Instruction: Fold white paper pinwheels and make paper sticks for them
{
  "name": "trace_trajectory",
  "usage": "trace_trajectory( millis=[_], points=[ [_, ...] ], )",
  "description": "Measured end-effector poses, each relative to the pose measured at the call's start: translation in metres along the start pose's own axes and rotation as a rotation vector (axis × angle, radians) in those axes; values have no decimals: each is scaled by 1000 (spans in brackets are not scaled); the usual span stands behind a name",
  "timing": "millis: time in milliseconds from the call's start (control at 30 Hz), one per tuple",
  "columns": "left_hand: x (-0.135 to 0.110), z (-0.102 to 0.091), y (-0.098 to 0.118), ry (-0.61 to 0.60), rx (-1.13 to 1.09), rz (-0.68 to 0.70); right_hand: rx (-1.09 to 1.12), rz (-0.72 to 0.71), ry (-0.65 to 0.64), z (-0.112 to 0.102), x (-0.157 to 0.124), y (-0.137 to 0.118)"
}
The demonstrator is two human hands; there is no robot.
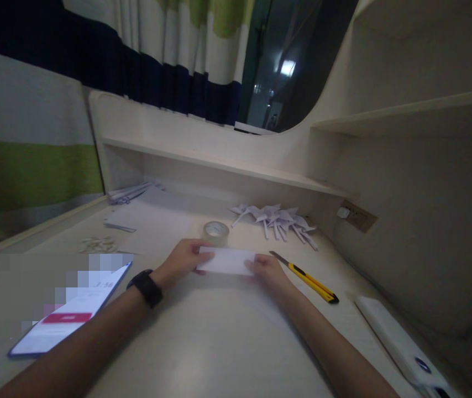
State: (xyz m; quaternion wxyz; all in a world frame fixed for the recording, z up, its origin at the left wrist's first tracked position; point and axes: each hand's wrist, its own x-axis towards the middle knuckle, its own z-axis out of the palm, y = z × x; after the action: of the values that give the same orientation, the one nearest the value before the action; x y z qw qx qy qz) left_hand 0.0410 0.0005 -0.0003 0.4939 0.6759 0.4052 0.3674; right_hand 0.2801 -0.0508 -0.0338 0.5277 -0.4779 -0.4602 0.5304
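A white rectangle of paper (226, 261) is stretched level between my hands, just above the desk. My left hand (187, 255), with a black watch (147, 287) on its wrist, pinches the left end, thumb on top. The right end is gripped by my right hand (266, 266), fingers closed on it. Whether the paper is folded I cannot tell. Right behind it stands a roll of clear tape (215, 232). A yellow utility knife (308, 281), blade out, lies to the right of my right hand.
Several folded paper pinwheels (279, 218) lie at the back right. White paper sheets (157, 215) and small pale pieces (98, 244) are at the back left. A lit tablet or phone (74, 315) lies by my left forearm, a long white case (397, 337) at the right edge.
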Motion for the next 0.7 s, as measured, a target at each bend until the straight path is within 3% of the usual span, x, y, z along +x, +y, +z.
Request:
trace_trajectory(
  millis=[133, 233, 433, 600, 700],
  points=[
    [-7, 5, -1, 53, -273, -105, 57, -89, -124, -1, -11, -8],
    [-9, 4, -3, 10, -427, -169, -14, -143, -146, 0, -14, -12],
    [-12, -2, -3, -141, -478, -253, -352, -301, 67, 3, -12, -10],
    [-10, -2, 1, -210, -447, -142, -174, -176, 100, 2, -12, -8],
    [-12, 0, 5, -200, -291, -75, -50, -108, 68, 3, -12, -4]
  ],
)
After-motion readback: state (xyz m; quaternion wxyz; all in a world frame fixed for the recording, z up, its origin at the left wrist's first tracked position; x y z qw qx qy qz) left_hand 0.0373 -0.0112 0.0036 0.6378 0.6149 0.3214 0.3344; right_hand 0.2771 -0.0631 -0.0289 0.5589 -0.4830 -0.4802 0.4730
